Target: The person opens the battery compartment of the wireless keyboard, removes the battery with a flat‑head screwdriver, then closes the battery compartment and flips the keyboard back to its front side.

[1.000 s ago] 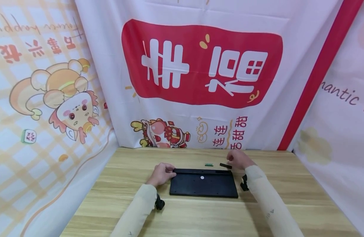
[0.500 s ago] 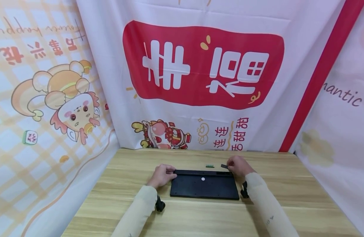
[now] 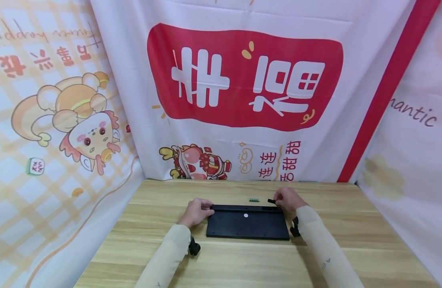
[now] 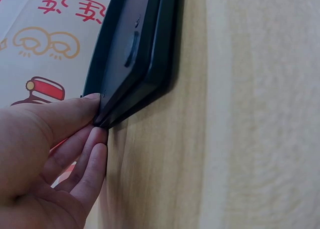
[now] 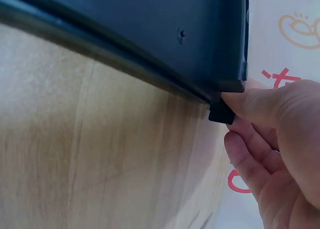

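Observation:
A black keyboard (image 3: 247, 227) lies face down on the wooden table, a white round sticker (image 3: 245, 215) on its underside. Along its raised far edge, towards the right, a battery slot (image 3: 271, 208) shows as a darker strip. My left hand (image 3: 196, 211) pinches the keyboard's far left corner between thumb and fingers; the left wrist view shows the thumb (image 4: 82, 106) on the edge. Just beyond the far right corner, my right hand (image 3: 288, 199) pinches a small black battery cover (image 5: 221, 113) between thumb and fingers. Part of the cover is hidden by the fingers.
A green battery (image 3: 254, 200) lies on the table (image 3: 242, 266) behind the keyboard, left of my right hand. Printed cloth (image 3: 242, 156) hangs at the table's far edge, with more cloth on both sides.
My right hand has come down and taken hold of the battery cover, which lay on the table. My left hand stays on the keyboard's corner, and the keyboard and battery keep their places.

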